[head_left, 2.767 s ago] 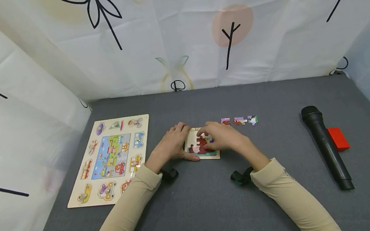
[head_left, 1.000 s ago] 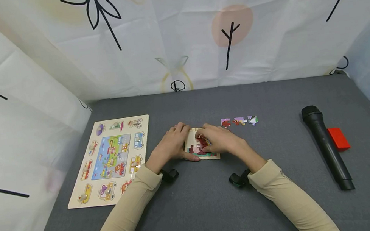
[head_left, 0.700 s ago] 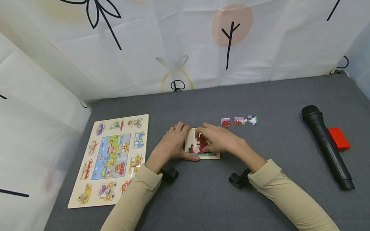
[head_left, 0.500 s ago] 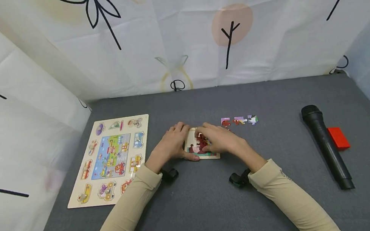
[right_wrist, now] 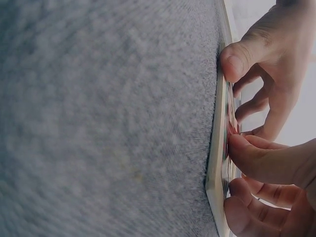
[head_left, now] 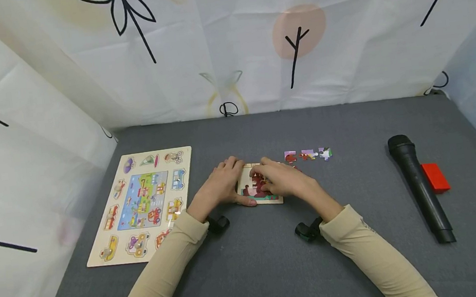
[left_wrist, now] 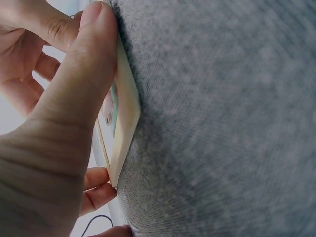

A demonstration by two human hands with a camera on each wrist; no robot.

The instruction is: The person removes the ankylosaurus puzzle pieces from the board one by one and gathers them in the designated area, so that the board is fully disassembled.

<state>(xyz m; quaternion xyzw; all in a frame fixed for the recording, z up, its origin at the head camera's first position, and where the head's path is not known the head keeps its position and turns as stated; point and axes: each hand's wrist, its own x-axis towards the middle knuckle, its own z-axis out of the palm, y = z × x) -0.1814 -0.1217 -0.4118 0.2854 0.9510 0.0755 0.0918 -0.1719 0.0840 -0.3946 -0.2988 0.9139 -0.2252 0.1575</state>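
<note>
A small wooden jigsaw board (head_left: pixel 274 201) with a brown picture and a green lower strip lies flat on the grey table. My left hand (head_left: pixel 224 182) grips it at the left side. In the left wrist view the thumb (left_wrist: pixel 96 44) presses along the near edge of the board (left_wrist: pixel 129 106), and fingertips show at its far corner. Over the board's right half, my right hand (head_left: pixel 284 177) has bent fingers. In the right wrist view its thumb (right_wrist: pixel 247 155) and index finger pinch a reddish puzzle piece (right_wrist: pixel 232 123) among the others; the fingers hide most of it.
Loose puzzle pieces (head_left: pixel 308 154) lie in a row behind the right hand, with a red bit half hidden beside it. A large peg puzzle board (head_left: pixel 122 240) is at the left. A black microphone (head_left: pixel 421 191) and red block (head_left: pixel 435 178) lie at the right.
Over the last seconds my right hand has shifted slightly left over the board, and its thumb has just risen a little. The left hand and the loose pieces stay put.
</note>
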